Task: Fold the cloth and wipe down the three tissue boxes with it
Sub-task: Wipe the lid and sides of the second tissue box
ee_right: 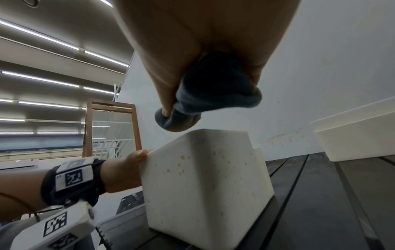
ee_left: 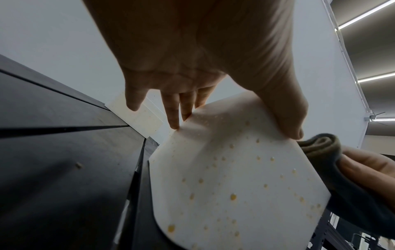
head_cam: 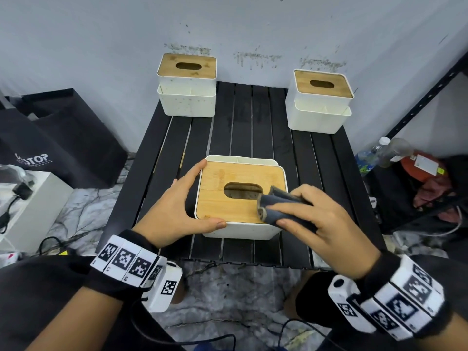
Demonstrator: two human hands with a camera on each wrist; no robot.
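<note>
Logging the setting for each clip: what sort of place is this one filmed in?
Probably a storeroom or back room used as a makeshift recording spot, not a home. A low black slatted table stands against a stained wall, a metal shelving rack and black bags crowd the sides, and long strip lights line the ceiling.

Black slatted surface (head_cam: 243, 127) against a stained wall (head_cam: 76, 46); black bag (head_cam: 60, 138) at left, bottle (head_cam: 390, 153) and rack (head_cam: 425, 97) at right.
</note>
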